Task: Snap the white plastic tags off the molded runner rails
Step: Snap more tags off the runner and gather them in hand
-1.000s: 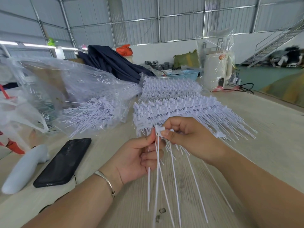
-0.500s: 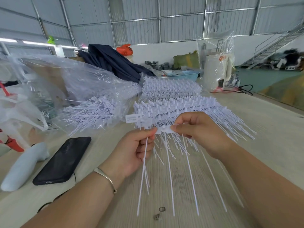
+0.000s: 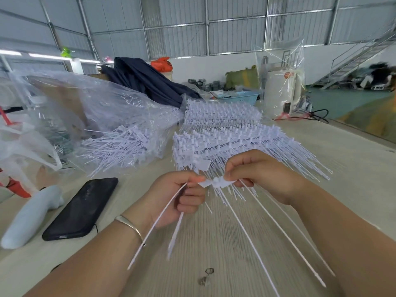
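My left hand (image 3: 182, 196) grips a few loose white tags (image 3: 158, 219), whose long thin tails hang down toward me, and its thumb and forefinger pinch a flat tag head. My right hand (image 3: 259, 176) pinches the short runner rail piece (image 3: 220, 182) between the two hands, with several tag tails (image 3: 278, 228) fanning down from it. Just beyond the hands lies a stack of full runner rails (image 3: 231, 144) with rows of tags on the table (image 3: 214, 243).
A clear plastic bag (image 3: 102, 116) at left holds loose tags (image 3: 120, 148). A black phone (image 3: 83, 209) and a white handle-shaped object (image 3: 30, 215) lie at front left. More rails (image 3: 222, 113), dark cloth (image 3: 147, 82), a blue basket (image 3: 237, 97) and a bagged white appliance (image 3: 280, 93) sit behind.
My hands have drawn slightly apart and shifted, the left one lower with a couple of tag tails swung out to the left. The rail piece now sits between both hands.
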### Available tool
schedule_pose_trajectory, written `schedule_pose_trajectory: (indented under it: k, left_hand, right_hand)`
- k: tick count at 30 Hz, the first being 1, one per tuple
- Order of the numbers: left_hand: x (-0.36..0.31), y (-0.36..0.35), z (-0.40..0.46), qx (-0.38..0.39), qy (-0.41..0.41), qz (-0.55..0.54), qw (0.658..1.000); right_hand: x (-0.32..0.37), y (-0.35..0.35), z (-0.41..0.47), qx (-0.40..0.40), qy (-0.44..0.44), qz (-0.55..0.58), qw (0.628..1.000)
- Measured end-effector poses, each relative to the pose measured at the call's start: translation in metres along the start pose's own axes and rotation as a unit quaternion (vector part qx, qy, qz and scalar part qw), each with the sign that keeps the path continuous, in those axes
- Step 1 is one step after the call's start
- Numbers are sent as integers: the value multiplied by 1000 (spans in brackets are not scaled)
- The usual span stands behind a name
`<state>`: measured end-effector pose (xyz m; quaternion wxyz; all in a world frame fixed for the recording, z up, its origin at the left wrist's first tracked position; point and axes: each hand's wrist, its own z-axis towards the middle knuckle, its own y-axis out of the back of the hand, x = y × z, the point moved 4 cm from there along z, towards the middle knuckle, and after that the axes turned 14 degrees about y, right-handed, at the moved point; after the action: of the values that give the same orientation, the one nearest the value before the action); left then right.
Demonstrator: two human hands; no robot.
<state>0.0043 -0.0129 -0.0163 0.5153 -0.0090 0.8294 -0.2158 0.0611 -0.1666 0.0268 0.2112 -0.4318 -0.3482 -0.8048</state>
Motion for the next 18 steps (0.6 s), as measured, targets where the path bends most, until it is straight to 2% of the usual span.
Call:
schedule_pose_trajectory:
  k: [5, 7, 10, 12, 15, 18]
  left_hand:
    - [-4, -4, -10, 181, 19, -97, 979]
    - [-11, 3, -14, 195, 3, -144, 970]
    - [-9, 17, -7, 60, -12, -118, 991]
    - [-7, 19, -1, -46, -59, -64, 995]
    - [-7, 14, 5, -125, -131, -26, 983]
    - [-4, 16, 4, -173, -126, -36, 976]
  right_hand:
    - [1, -2, 0, 12, 13, 29, 999]
    - [0, 7, 0, -21, 16, 29, 999]
    - [-4, 17, -1, -81, 16, 22, 996]
    - [-6, 14, 1, -104, 16, 9, 994]
    - [-5, 7, 3, -120, 22, -44, 992]
    - [-4, -1, 4, -108, 51, -98, 988]
